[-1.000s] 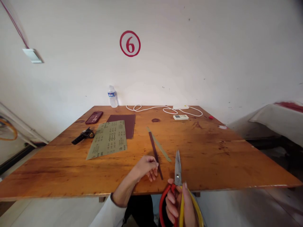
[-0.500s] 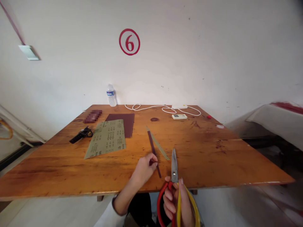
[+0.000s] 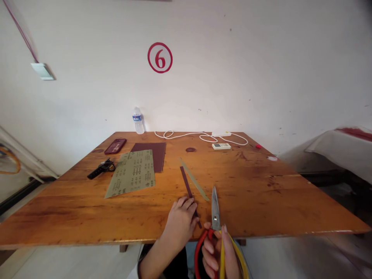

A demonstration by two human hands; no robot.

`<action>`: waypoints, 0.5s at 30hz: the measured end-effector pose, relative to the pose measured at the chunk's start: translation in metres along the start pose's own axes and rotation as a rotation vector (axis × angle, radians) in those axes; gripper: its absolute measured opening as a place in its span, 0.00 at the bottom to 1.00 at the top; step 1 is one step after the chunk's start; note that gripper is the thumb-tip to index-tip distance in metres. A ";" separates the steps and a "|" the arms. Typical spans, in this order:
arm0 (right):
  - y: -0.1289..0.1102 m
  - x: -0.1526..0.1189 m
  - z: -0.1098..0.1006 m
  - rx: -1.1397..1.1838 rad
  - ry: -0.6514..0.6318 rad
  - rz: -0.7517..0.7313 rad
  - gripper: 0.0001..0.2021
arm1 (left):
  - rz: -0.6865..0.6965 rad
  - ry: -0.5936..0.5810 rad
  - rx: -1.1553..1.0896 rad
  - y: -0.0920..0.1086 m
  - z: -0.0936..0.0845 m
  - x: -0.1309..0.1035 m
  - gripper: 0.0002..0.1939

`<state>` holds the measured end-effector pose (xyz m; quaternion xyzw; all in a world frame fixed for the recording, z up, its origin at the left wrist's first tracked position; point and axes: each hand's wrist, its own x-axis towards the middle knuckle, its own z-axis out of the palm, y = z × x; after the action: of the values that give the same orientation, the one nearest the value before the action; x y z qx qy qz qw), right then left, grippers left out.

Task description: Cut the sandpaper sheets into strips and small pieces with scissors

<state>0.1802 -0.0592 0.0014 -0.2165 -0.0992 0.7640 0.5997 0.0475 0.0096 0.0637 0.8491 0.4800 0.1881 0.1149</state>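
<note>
My left hand (image 3: pixel 182 217) rests near the table's front edge, its fingers curled over a narrow dark red sandpaper strip (image 3: pixel 186 181) and the thumb on the strip's near side. Part of that strip is hidden under the fingers. Beside it lies a thin khaki strip (image 3: pixel 194 180), slanting down to the right, untouched. In my right hand (image 3: pixel 210 254) is a pair of scissors (image 3: pixel 215 213) with one red and one yellow handle. Their blades are together and point away from me, to the right of both strips.
A khaki-backed sandpaper sheet (image 3: pixel 132 174) overlaps a dark red sheet (image 3: pixel 158 157) at left. Near them are a black strapped object (image 3: pixel 101 168), a phone (image 3: pixel 115 146) and a bottle (image 3: pixel 138 121). A white cable (image 3: pixel 186 134) and a small white device (image 3: pixel 221 146) lie at the back.
My left hand has turned from a pinch beside the dark red strip to fingers laid over it. The strip's near end has shifted slightly. The scissors stay in my right hand.
</note>
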 end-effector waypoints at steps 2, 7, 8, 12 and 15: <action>0.000 0.000 -0.001 -0.008 0.021 -0.005 0.23 | 0.014 0.036 -0.003 0.000 0.006 -0.003 0.18; -0.002 -0.002 -0.009 -0.036 0.026 0.007 0.24 | 0.005 0.128 -0.008 -0.023 0.004 0.001 0.18; -0.003 -0.002 -0.011 -0.044 0.011 0.021 0.24 | -0.057 0.149 0.035 -0.033 -0.004 0.005 0.18; -0.006 -0.001 -0.017 -0.053 -0.012 0.061 0.25 | -0.443 0.115 0.371 -0.078 -0.053 0.027 0.20; -0.004 0.001 -0.016 -0.052 0.017 0.056 0.25 | -0.655 -0.068 0.423 -0.103 -0.082 0.041 0.24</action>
<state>0.1903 -0.0592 -0.0109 -0.2415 -0.1080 0.7755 0.5732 -0.0477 0.0991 0.1073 0.6617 0.7497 0.0102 0.0070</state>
